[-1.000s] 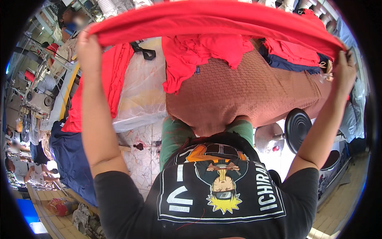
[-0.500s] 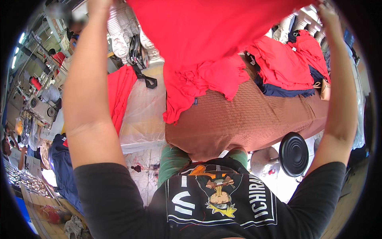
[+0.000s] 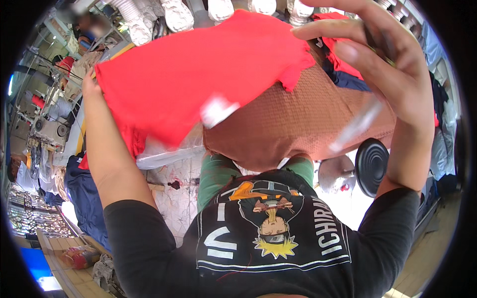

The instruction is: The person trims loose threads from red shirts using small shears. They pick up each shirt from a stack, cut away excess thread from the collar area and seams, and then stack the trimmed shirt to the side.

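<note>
A large red garment (image 3: 198, 74) stretches across the table, its left end raised by my left hand (image 3: 91, 85), whose fingers are closed on the edge. A blurred white tag (image 3: 216, 111) shows at its near edge. My right hand (image 3: 392, 64) is up close on the right, clear of the garment, with thumb and forefinger apart. A blurred, silvery pointed tool (image 3: 358, 124) sticks out below its palm; the grip is partly hidden and the tool's exact kind cannot be made out.
A brown cloth (image 3: 298, 124) covers the table before me. Red and navy garments (image 3: 343, 74) lie at its far right. White wrapped cones (image 3: 176, 17) line the back. A round black stool seat (image 3: 372, 168) is at right; sewing machines (image 3: 52, 130) stand at left.
The red garment has come down from overhead onto the table, spread toward the left. My left hand moved down with it; my right hand let go of it and came closer.
</note>
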`<state>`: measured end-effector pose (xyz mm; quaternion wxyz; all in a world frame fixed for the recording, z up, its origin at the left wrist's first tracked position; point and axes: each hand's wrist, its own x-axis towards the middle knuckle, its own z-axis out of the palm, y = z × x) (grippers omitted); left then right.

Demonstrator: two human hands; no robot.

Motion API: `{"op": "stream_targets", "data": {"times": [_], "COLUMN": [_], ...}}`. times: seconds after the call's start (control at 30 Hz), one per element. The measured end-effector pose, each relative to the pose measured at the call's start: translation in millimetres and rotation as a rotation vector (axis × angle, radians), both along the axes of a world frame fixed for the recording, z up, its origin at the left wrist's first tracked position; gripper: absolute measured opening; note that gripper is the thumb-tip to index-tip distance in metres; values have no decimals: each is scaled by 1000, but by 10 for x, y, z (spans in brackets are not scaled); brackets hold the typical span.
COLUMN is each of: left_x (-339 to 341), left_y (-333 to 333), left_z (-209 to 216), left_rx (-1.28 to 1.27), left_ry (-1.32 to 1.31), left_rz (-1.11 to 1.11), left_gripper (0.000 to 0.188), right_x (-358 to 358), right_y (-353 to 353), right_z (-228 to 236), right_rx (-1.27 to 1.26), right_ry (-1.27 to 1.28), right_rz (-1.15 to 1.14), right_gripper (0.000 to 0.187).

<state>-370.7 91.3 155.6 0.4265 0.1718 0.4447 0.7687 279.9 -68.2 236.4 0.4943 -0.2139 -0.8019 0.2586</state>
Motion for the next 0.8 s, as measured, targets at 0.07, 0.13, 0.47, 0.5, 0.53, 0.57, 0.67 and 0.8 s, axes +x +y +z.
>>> {"op": "stream_targets", "data": {"times": [0.07, 0.13, 0.47, 0.5, 0.53, 0.57, 0.67, 0.8], "left_x": [669, 1082, 3297, 3422, 3537, 3643, 3860, 4161], "left_y": [-473, -344, -816, -826, -813, -789, -599, -130], "left_z": [-18, -293, -2055, -2085, -2093, -2088, -2165, -2276], "left_rx": [-169, -197, 88, 82, 67, 58, 48, 116], "left_ry": [163, 398, 1429, 1524, 1597, 1671, 1816, 1963], "left_rz": [213, 233, -170, -203, -197, -193, -181, -97], "left_gripper": [43, 43, 29, 35, 41, 47, 62, 71], "right_x": [-240, 241, 471, 306, 147, 44, -179, -331], "right_y": [69, 181, 1583, 1640, 1677, 1711, 1806, 1929], "right_z": [6, 97, -2335, -2488, -2609, -2737, -2925, -2976], "right_rx": [-6, 30, -221, -199, -177, -108, 14, 66], "right_ry": [-92, -368, -478, -470, -461, -474, -490, -346], "right_rz": [-53, -193, -474, -545, -618, -664, -759, -773], "right_gripper": [20, 24, 27, 31, 35, 38, 45, 29]}}
